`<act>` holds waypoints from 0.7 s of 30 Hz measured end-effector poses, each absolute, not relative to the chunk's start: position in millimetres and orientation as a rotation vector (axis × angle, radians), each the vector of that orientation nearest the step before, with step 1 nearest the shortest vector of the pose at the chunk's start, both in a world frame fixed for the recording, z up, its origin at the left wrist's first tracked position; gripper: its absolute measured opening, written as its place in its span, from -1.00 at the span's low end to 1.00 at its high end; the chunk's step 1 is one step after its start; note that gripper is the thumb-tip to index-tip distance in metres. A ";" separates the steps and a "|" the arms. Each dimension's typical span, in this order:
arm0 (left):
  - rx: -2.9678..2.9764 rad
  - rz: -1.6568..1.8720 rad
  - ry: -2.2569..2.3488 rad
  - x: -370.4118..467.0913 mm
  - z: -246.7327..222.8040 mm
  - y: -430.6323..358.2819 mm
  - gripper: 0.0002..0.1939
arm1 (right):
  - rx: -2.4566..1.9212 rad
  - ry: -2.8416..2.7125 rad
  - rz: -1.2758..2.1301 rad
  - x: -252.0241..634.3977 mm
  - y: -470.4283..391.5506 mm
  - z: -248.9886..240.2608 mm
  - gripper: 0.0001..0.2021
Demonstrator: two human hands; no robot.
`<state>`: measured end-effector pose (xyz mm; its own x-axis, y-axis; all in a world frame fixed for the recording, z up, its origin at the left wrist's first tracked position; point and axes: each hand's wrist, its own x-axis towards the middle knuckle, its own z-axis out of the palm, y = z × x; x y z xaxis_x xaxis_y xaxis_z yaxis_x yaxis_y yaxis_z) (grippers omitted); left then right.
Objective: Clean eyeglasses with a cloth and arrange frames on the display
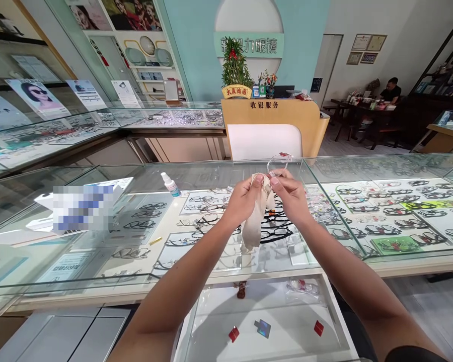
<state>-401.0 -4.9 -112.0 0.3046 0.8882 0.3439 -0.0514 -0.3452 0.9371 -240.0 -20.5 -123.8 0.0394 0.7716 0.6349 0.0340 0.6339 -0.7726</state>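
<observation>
Above the glass display counter, my left hand (242, 201) is closed on a cream cleaning cloth (252, 229), which hangs down from the fingers. Close beside it, my right hand (292, 197) grips a pair of clear-framed eyeglasses (283, 155) with a red piece on the upper part. Both thumbs point up, and the cloth bunches between the two hands at the lower part of the eyeglasses. The fingers hide part of the frame. Black eyeglasses (275, 234) lie in rows below the hands.
A small white spray bottle (169, 184) stands on the glass to the left, near white papers (41, 221). Below, an open white drawer (207, 347) holds red and silver tags. Beyond the counter are a cashier desk (313, 118) and a seated person (391, 93).
</observation>
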 end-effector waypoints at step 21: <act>2.251 1.708 0.825 -427.3 -108.5 12.3 -0.36 | -0.648 -1.482 0.804 -215.8 -10.6 -119.0 -0.60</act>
<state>-427.3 12.3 -108.5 0.1777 0.5384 0.8237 0.3104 -0.8250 0.4723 -215.8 -10.6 -119.0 -0.0740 0.7957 0.6011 -0.0699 0.5971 -0.7991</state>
